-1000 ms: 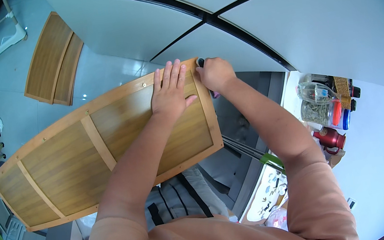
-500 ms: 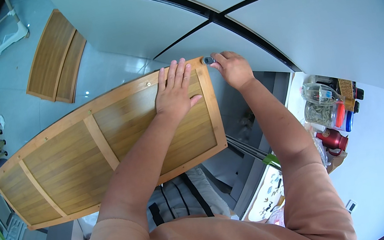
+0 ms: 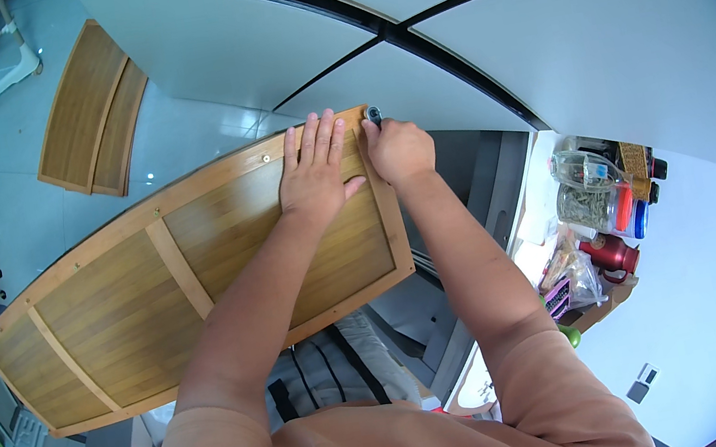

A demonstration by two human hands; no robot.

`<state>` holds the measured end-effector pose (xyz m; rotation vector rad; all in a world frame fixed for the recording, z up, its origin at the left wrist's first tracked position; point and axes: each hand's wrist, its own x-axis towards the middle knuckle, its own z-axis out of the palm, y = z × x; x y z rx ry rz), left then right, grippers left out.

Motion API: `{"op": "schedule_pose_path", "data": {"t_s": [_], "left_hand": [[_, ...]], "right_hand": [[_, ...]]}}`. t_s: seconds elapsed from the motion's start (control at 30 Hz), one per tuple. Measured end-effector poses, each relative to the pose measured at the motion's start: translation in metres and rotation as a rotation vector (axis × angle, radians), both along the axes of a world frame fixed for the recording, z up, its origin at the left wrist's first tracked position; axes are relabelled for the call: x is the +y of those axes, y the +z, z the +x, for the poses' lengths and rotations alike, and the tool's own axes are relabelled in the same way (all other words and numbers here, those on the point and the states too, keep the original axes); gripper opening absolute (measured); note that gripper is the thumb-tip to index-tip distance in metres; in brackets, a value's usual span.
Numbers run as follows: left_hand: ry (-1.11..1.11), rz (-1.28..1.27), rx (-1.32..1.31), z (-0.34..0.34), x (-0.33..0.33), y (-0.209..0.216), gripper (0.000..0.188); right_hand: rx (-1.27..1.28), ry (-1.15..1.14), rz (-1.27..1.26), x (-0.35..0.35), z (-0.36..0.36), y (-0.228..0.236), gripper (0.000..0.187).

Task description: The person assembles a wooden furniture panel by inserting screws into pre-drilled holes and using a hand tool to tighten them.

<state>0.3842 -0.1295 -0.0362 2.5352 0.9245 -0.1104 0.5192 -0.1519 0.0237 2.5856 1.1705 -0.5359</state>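
Note:
A long wooden panel (image 3: 125,316) with a lighter frame and cross battens lies across the view, its wide end toward the right. My left hand (image 3: 312,170) rests flat on it near the far right corner, fingers spread over the far frame rail. My right hand (image 3: 402,149) is closed around the handle of a small ratchet wrench (image 3: 373,113), whose round metal head sits at that corner. The fingers hide most of the handle, and what lies under the head cannot be seen. Small metal fittings (image 3: 266,158) dot the far rail.
Two more wooden panels (image 3: 91,106) lie on the tiled floor at far left. White cabinet doors (image 3: 480,45) with black edging rise behind the corner. A grey bag (image 3: 361,363) sits under the near edge. At right, jars and a red kettle (image 3: 611,256) stand on a white surface.
My right hand has swung left and nearer, turning the wrench handle from pointing right to pointing toward me. My left hand stays flat on the panel.

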Motion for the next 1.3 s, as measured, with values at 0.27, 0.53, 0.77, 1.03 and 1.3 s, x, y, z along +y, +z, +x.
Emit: {"op": "schedule_pose_path", "data": {"t_s": [0.27, 0.53, 0.77, 1.03, 1.3], "left_hand": [[0.003, 0.019, -0.030, 0.003, -0.003, 0.001, 0.093], [0.003, 0.027, -0.027, 0.000, -0.002, 0.003, 0.092], [0.010, 0.055, -0.079, 0.000, -0.003, 0.001, 0.091], [0.014, 0.061, -0.070, 0.001, -0.003, 0.000, 0.091], [-0.004, 0.024, -0.044, 0.003, -0.002, 0.000, 0.092]], "right_hand": [[0.059, 0.375, 0.345, -0.008, 0.041, -0.004, 0.023], [0.085, 0.900, 0.472, 0.004, 0.074, -0.002, 0.030], [-0.022, 0.861, 0.282, 0.001, 0.079, 0.006, 0.023], [-0.081, 0.276, 0.119, 0.002, 0.019, 0.000, 0.043], [-0.068, 0.104, 0.101, -0.001, 0.020, -0.002, 0.038]]}}
